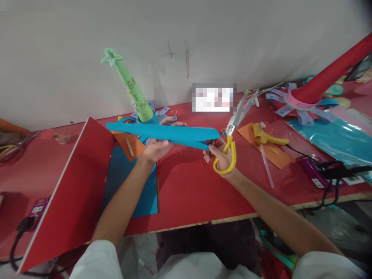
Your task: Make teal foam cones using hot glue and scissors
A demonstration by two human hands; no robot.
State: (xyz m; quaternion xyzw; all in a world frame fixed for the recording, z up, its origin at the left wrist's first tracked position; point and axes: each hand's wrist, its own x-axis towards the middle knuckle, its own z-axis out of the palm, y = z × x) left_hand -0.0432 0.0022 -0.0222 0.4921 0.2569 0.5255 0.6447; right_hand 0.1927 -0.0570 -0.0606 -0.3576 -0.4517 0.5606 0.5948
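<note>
A long blue rolled sheet [162,133] lies level above the middle of the table. My left hand [157,150] is closed around it near its middle, thumb in front and fingers behind. At its right end, the thumb of my right hand [222,157] presses on the lower edge of the roll. Yellow-handled scissors [231,130] hang on that same hand, a handle loop around it and the blades pointing up and away, slightly apart. Some right fingers are hidden behind the thumb and handles. Behind the roll stands a green paper cone [135,93] with a star-shaped top.
A red board [72,186] stands upright at left, beside a flat blue sheet [130,197]. On the right, a yellow glue gun [267,135] lies on orange card [279,155] near a purple power strip [312,170]. A red cone [334,73] stands farther right.
</note>
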